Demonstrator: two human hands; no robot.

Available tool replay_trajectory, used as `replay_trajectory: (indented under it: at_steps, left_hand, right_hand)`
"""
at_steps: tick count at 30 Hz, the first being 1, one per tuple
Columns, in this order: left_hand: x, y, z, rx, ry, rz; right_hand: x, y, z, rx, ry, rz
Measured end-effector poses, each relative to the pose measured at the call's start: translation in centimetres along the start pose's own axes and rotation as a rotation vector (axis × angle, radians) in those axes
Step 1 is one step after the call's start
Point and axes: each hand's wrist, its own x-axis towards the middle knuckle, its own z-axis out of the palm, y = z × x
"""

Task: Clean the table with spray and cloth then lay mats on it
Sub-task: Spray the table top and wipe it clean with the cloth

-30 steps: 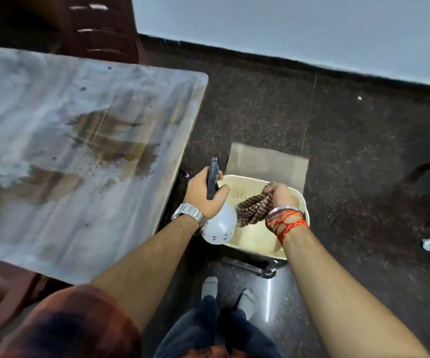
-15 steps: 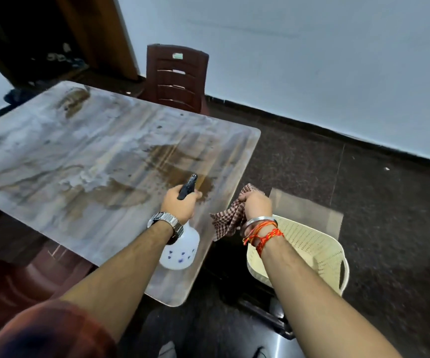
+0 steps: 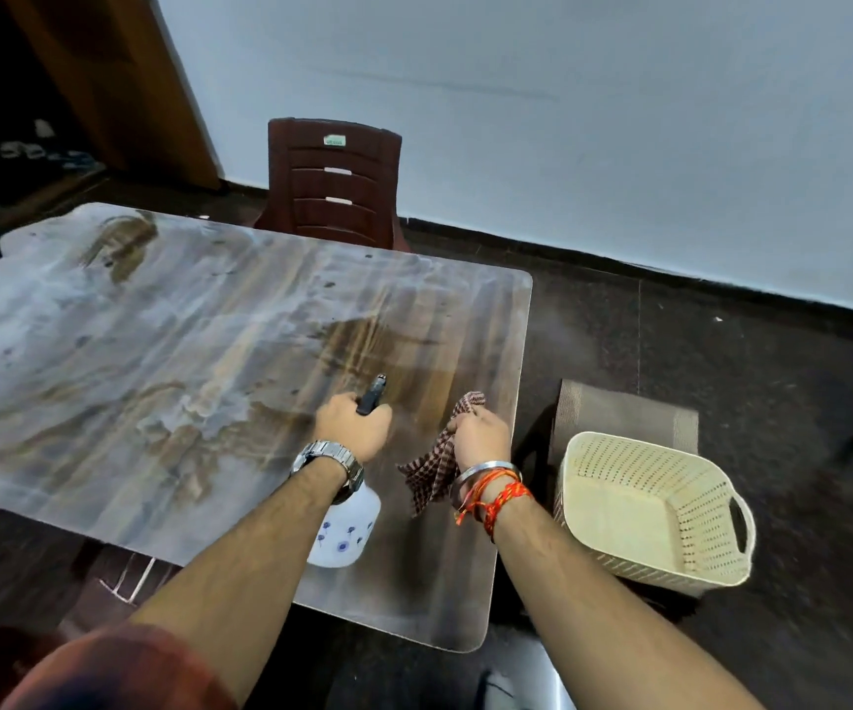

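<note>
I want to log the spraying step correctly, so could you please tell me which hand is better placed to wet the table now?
The left hand, probably. It grips the spray bottle with the nozzle aimed across the stained table. The right hand holds only the checked cloth, ready for wiping afterwards.

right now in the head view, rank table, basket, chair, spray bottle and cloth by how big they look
1. table
2. basket
3. chair, farther off, so likely understated
4. spray bottle and cloth: both partly hidden by hands, too close to rank
</note>
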Motion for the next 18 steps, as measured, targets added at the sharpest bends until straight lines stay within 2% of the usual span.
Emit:
replay_trajectory:
  at_steps: [4,7,13,18]
  left_hand:
    - [2.0,-0.1,-0.3,0.029,-0.115,-0.001]
    - [4.0,-0.1,-0.4,0.044,-0.134,-0.047]
    - [8.4,-0.2,-1.4,-0.010,0.039,-0.122]
    - [11.9,-1.1,-4.0,0.031,0.136,-0.229]
  right_hand:
    - [0.6,-0.2,1.8,0.036,0.069,0.069]
    - [2.0,-0.6,3.2,0.065,0.094,0.066]
    - [5.3,-2.0,4.6,0.142,0.122,0.102]
    - [7.5,-2.5,7.4,0.087,0.106,0.078]
